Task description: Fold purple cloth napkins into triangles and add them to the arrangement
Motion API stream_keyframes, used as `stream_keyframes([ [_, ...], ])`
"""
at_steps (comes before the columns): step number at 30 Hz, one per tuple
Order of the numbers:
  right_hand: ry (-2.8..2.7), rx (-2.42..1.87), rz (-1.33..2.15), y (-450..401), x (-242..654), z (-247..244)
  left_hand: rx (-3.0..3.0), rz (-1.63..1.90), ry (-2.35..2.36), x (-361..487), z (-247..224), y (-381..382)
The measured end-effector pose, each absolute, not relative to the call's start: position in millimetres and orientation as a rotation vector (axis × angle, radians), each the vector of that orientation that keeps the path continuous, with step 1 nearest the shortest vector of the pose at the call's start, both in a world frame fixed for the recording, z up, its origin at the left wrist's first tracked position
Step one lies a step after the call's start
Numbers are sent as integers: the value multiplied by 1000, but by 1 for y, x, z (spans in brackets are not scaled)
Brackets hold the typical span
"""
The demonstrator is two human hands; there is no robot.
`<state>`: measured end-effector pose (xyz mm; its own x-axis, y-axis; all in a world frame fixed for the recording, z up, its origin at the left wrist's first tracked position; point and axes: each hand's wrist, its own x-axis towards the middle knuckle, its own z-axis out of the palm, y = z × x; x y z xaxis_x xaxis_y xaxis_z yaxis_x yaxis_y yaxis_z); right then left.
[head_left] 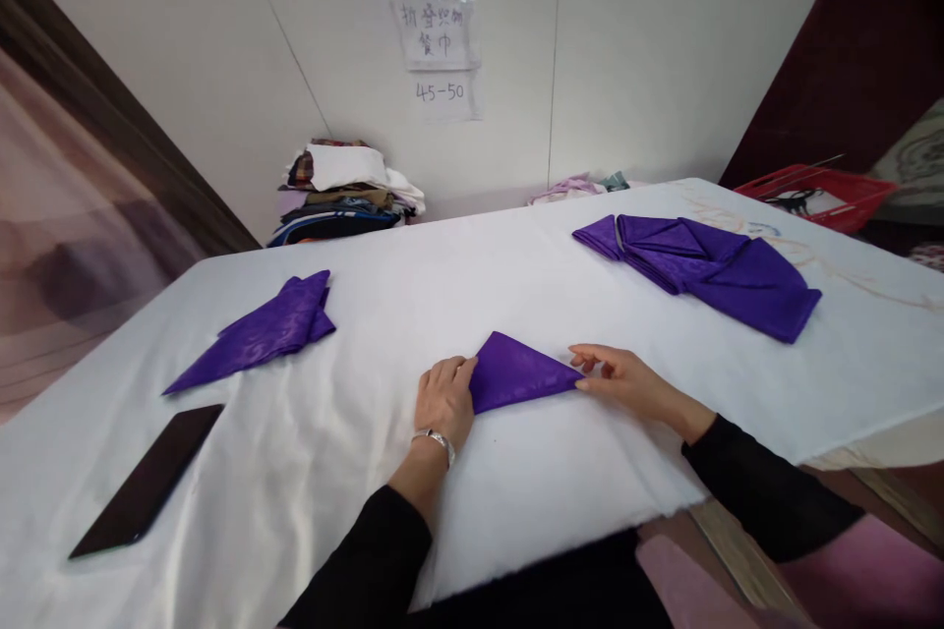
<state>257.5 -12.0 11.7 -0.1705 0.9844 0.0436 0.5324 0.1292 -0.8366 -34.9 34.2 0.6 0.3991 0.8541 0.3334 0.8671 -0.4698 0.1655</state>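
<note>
A purple napkin (520,373), folded into a triangle, lies on the white-covered table (560,491) between my hands. My left hand (446,401) rests over its left end, fingers closed together on the cloth; that end is hidden beneath the hand. The pointed right corner is pinched between thumb and finger of my right hand (619,381), whose other fingers are slightly curled. Another folded purple napkin (269,334) lies to the left, with a long point toward the front. At the back right sits a bundle of purple napkins (708,270), gathered near its left end.
A dark flat phone-like slab (151,477) lies at the front left. Behind the table's back edge is a stack of folded clothes (343,197). A red basket (848,206) stands beyond the right back edge. Paper signs (441,54) hang on the wall.
</note>
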Motion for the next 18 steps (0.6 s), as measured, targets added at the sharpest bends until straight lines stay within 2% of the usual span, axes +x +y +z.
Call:
stream_keyframes([
  [4, -1931, -1400, 820, -23, 256, 8, -2670, -557, -1493, -34, 0, 36],
  [10, -2212, -1268, 455, -14, 251, 3, -2687, -591, -1533, -37, -4, 39],
  [18, -2251, -1258, 237, -5, 247, -4, -2678, -585, -1546, -36, -2, 38],
])
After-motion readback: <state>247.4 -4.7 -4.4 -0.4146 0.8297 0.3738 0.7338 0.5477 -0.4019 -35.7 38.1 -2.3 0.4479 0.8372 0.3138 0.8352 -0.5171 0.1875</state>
